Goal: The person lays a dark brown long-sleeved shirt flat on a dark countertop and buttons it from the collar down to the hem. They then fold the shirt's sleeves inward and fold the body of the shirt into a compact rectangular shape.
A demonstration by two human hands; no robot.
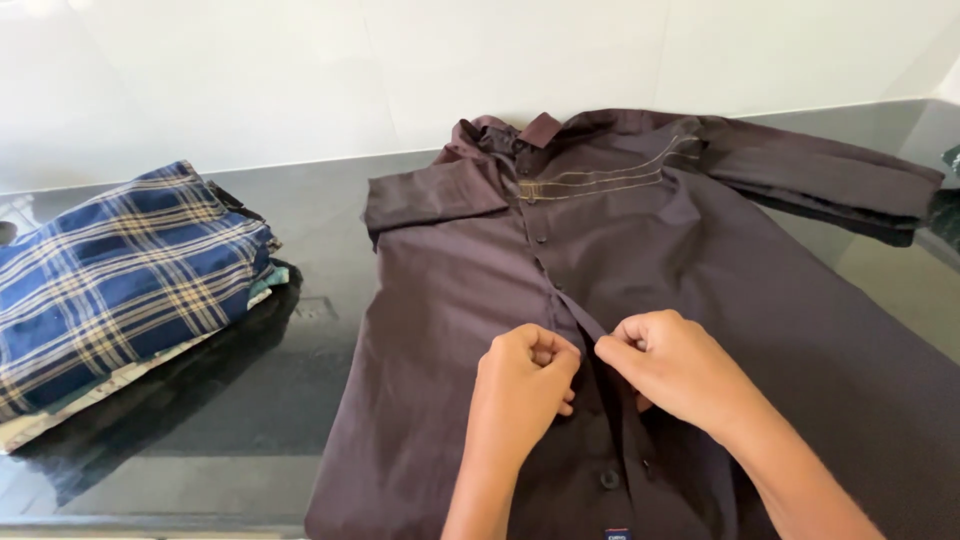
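Dark brown cotton-like cloth fills the middle of the view: a long-sleeved shirt lies front-up on a dark glossy counter, collar at the far side, hem running off the near edge. The left hand is curled into a loose fist, pinching the left edge of the button placket halfway down the shirt. The right hand pinches the facing edge, fingertips almost touching the left hand. One button shows nearer. The fabric looks light, soft and limp, likely to crease and slide on the smooth counter, so the firmer stitched placket seems the best place to grip. A stack of folded clothes, with a blue plaid garment on top, sits at the left.
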